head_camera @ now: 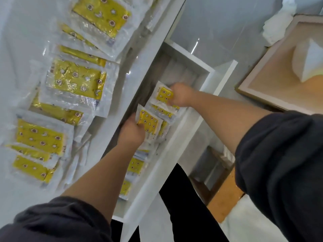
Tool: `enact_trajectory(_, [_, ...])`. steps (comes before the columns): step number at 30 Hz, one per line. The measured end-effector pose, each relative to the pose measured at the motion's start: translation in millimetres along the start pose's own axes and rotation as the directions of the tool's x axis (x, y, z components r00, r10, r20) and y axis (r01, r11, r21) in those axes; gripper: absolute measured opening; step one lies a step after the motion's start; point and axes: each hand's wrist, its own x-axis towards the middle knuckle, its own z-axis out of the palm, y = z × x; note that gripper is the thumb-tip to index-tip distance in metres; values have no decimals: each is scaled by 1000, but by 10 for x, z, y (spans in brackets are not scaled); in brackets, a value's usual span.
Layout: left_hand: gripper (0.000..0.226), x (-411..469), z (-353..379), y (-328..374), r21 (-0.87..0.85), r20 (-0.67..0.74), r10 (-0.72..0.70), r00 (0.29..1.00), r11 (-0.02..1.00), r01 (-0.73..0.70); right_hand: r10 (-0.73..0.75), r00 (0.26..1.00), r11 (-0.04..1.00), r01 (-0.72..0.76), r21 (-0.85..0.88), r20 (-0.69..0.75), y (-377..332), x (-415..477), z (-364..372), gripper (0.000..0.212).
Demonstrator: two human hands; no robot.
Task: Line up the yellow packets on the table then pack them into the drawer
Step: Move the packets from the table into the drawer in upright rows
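Both my hands reach down into the open white drawer (176, 137) below the table edge. My left hand (132, 131) grips one yellow packet (148, 122) in clear wrap, held upright. My right hand (181, 96) holds another yellow packet (164, 96) further back in the drawer. More yellow packets (135, 165) lie stacked in the drawer nearer to me. Several yellow packets (76, 79) lie overlapping in a rough line on the white table (21, 49) at the left.
The far part of the drawer (183, 72) holds no packets. A wooden-framed tray (279, 67) with a white foam block (309, 62) sits at the right. A wooden stool (215, 173) stands on the floor under my right arm.
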Motion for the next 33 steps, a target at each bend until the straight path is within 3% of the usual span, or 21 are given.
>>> enact_trajectory(9, [27, 202, 149, -127, 12, 63, -102, 993, 995, 101, 25, 996, 994, -35, -107, -90, 119, 218, 119, 35])
enact_trajectory(14, [25, 283, 193, -83, 37, 114, -95, 989, 995, 91, 81, 970, 961, -136, -239, -229, 185, 225, -40, 56])
enact_trajectory(19, [11, 294, 149, -8, 16, 111, -47, 993, 999, 45, 143, 933, 936, -236, -261, -330, 176, 124, -123, 76])
enact_trajectory(21, [9, 294, 114, 9, -7, 98, -48, 994, 999, 49, 93, 935, 948, -187, -256, -341, 161, 77, -44, 70])
enact_trajectory(24, [26, 303, 75, 55, -60, 100, -82, 992, 994, 89, 3, 967, 968, -67, -243, -256, 174, 31, 83, 52])
enact_trajectory(27, [37, 317, 58, 137, -144, 120, -101, 988, 982, 118, 38, 978, 974, -82, -211, -203, 206, 14, 98, 47])
enact_trajectory(33, [25, 322, 33, 386, -291, 116, -13, 993, 956, 47, 68, 965, 994, -87, -65, -252, 203, 17, 36, 38])
